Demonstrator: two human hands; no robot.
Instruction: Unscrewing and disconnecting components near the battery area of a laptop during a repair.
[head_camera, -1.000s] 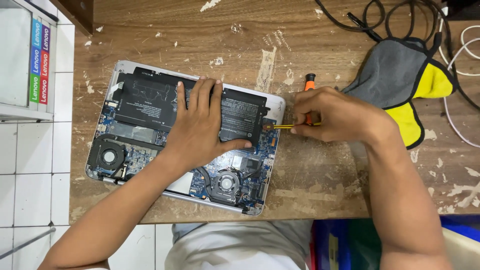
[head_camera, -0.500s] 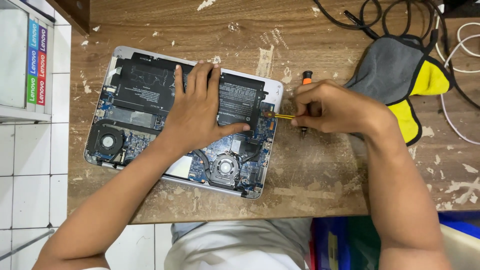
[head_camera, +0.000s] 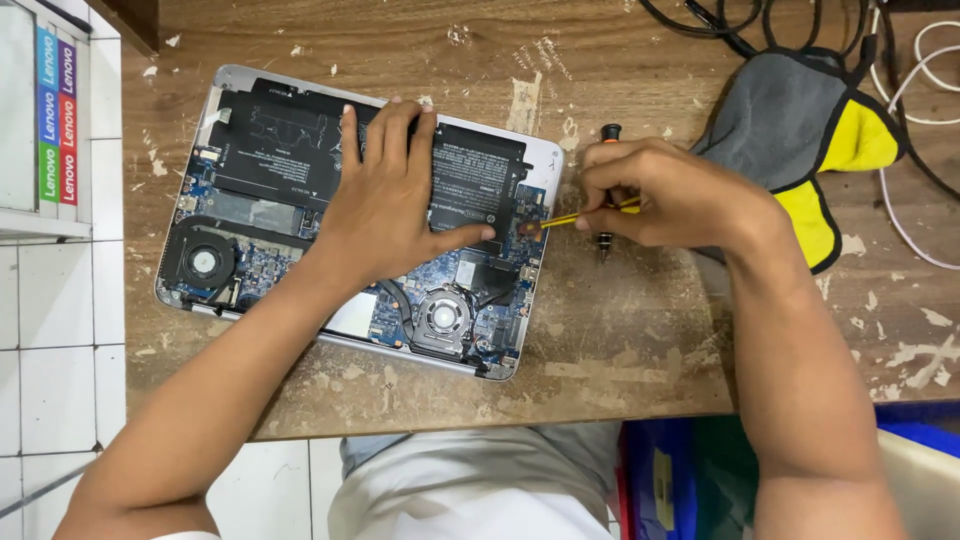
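Note:
An opened laptop (head_camera: 250, 215) lies bottom-up on the wooden table, showing its black battery (head_camera: 285, 150), two fans and a blue board. My left hand (head_camera: 390, 205) presses flat on the battery, fingers spread and thumb pointing right. My right hand (head_camera: 665, 195) sits just right of the laptop, pinching a thin yellow tool (head_camera: 575, 216). The tool's tip touches the board at the laptop's right edge, close to my left thumb. A black and orange screwdriver (head_camera: 608, 132) pokes out above and below the right hand; whether the hand grips it is hidden.
A grey and yellow cloth (head_camera: 800, 120) lies right of my right hand, with black cables (head_camera: 760, 25) and white cables (head_camera: 915, 50) behind it. A white box with coloured labels (head_camera: 45, 110) stands at the left. The table's front edge (head_camera: 500, 415) is close to my body.
The yellow tool's tip has moved from the laptop's right rim inward onto the board. My left hand has stayed on the battery. The view has shifted slightly.

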